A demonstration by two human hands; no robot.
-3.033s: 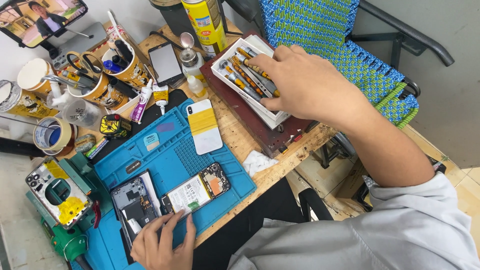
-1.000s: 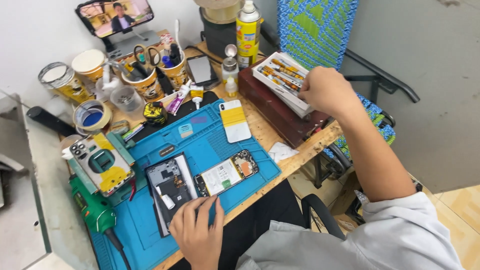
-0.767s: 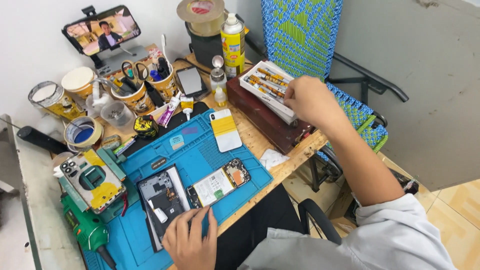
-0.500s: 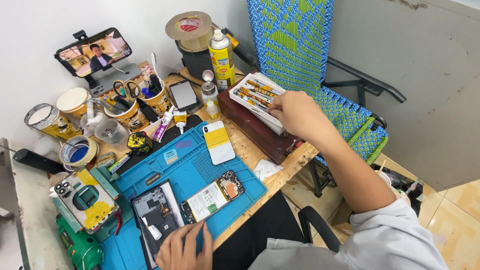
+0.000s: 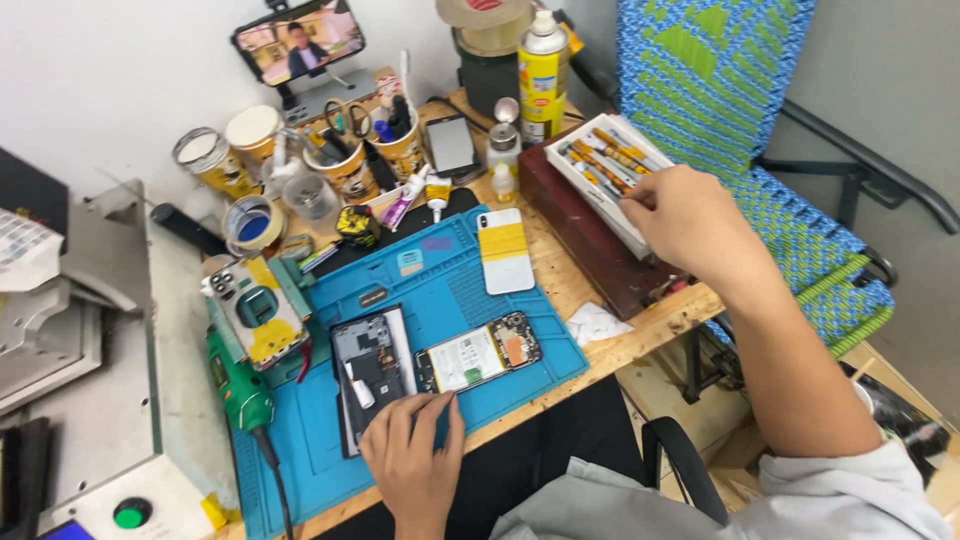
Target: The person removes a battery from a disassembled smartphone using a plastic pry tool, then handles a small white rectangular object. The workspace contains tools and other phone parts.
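Note:
My left hand (image 5: 412, 455) rests flat on the blue work mat (image 5: 455, 300), fingertips touching the lower edges of an opened phone body (image 5: 366, 370) and its inner frame with a white battery (image 5: 478, 355). My right hand (image 5: 688, 222) reaches into a white tray of orange-handled screwdrivers (image 5: 600, 170) that sits on a dark red box (image 5: 590, 235); its fingers curl over the tray's near end, and whether they pinch a tool is hidden. A white and yellow phone back (image 5: 503, 251) lies on the mat between the two hands.
Cups with scissors and tools (image 5: 350, 155), tape rolls (image 5: 250, 222), a yellow spray can (image 5: 543, 75), a small bottle (image 5: 503, 150) and a propped phone playing video (image 5: 298, 42) crowd the back. A green power tool (image 5: 240, 385) lies left; a blue woven chair (image 5: 720, 100) stands right.
The head view has shifted, sliding the bench right and down in frame. My right hand stays at the screwdriver tray, its fingers working there. My left hand stays on the mat.

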